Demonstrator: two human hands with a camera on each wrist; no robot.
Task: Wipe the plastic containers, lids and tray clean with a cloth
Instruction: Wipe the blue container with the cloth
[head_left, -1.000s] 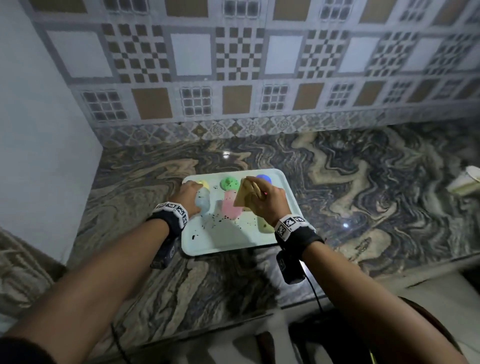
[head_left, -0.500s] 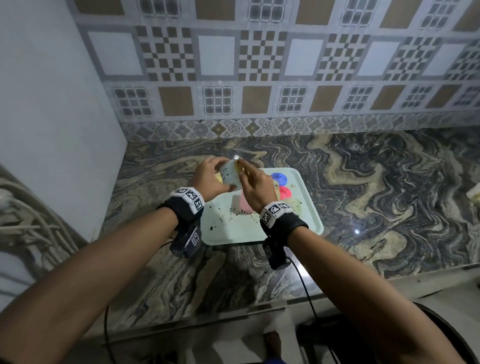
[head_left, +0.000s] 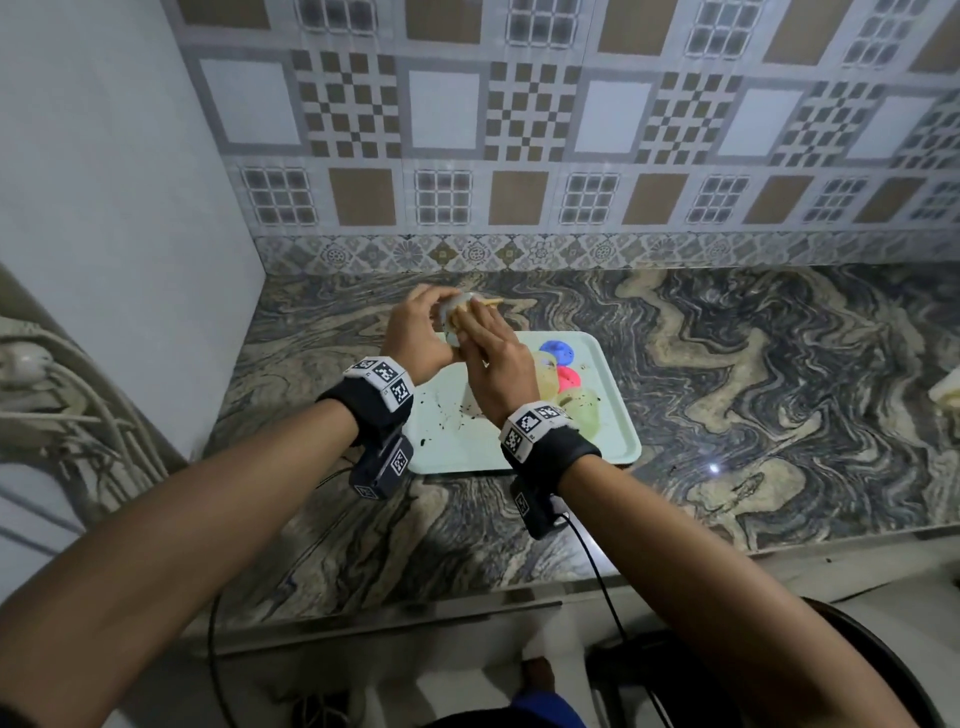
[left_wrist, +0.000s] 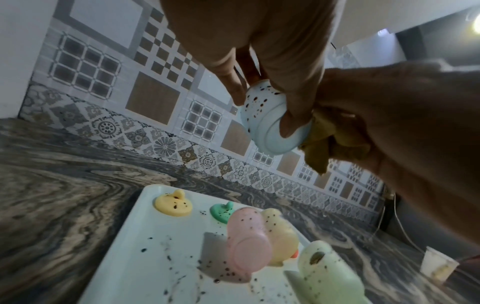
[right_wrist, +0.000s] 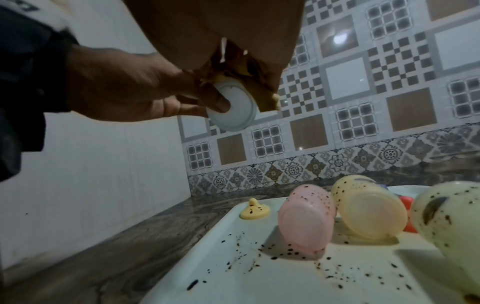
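Left fingers (left_wrist: 293, 115) around tilted blue container (left_wrist: 270, 123), right fingers bunching cloth (left_wrist: 327, 144).

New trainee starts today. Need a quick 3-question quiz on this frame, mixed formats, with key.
1. True or false: the light blue container rests on the tray.
2. Which hand holds the yellow cloth? A left hand B right hand
3. Fill in: the pink container lies on its ____.

Key: 1 false, it is held up in the left hand's grip. 2 B. 3 side.
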